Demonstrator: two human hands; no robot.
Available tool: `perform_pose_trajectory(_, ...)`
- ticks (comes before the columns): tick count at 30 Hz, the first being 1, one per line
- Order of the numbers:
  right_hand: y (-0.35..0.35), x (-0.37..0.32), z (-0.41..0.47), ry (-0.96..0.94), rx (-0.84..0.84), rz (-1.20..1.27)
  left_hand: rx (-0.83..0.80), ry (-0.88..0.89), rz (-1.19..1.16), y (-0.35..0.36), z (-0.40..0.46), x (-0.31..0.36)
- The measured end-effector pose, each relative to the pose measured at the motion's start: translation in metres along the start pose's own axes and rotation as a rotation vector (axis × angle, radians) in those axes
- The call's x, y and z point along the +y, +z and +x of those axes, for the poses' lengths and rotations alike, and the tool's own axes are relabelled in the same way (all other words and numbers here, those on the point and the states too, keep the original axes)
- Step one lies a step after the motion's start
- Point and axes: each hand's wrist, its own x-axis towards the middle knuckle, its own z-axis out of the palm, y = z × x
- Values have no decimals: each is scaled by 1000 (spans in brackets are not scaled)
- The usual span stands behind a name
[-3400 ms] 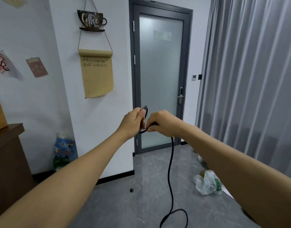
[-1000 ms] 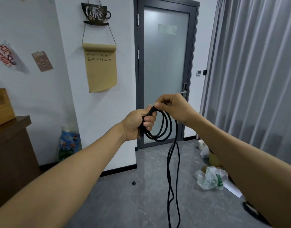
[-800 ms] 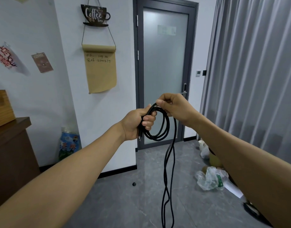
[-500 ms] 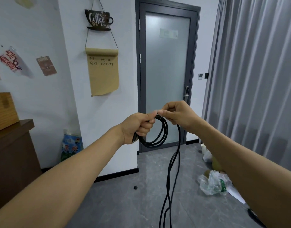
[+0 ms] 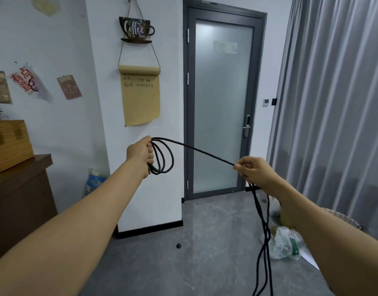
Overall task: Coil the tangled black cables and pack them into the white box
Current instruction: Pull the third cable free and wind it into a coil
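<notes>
My left hand (image 5: 141, 153) is raised at chest height and closed around a small coil of black cable (image 5: 166, 157) made of about three loops. From the coil a straight stretch of the same cable runs down to the right into my right hand (image 5: 253, 171), which pinches it. Below my right hand the rest of the cable hangs in two twisted strands toward the floor and leaves the frame at the bottom. The white box is not in view.
A white wall pillar (image 5: 141, 189) stands straight ahead, with a frosted glass door (image 5: 223, 103) to its right and grey curtains (image 5: 337, 103) at far right. A brown cabinet (image 5: 19, 199) with a wooden box is at left. A plastic bag (image 5: 287, 245) lies on the grey floor.
My hands were together at the coil; now my right hand has slid away to the right and down along the cable, pulling a straight length taut. The coil stays in my left hand.
</notes>
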Motion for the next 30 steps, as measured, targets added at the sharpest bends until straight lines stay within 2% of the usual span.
perform_pose_trajectory(3,12,-7,4,-56,95,-233,23,62,-46,11,-5,-2)
perform_pose_trajectory(6,23,-18,4,-146,119,-507,-86,267,114,24,-13,-5)
perform_pose_trajectory(11,33,-48,-4,-246,-68,-781,-292,604,511,43,-30,-19)
perform_pose_trajectory(13,35,-61,-7,-318,-143,-817,-384,653,654,50,-35,-28)
perform_pose_trajectory(16,34,-73,-11,-410,-246,-768,-493,663,881,55,-38,-39)
perform_pose_trajectory(20,22,-80,-16,-423,-267,-579,-599,663,1070,53,-46,-47)
perform_pose_trajectory(23,17,-75,-17,-387,-242,-493,-662,543,1075,52,-51,-48)
perform_pose_trajectory(27,16,-66,-18,-265,-202,-284,-776,341,937,53,-53,-43)
perform_pose_trajectory(30,14,-58,-21,-173,-272,-215,-750,218,881,51,-47,-41)
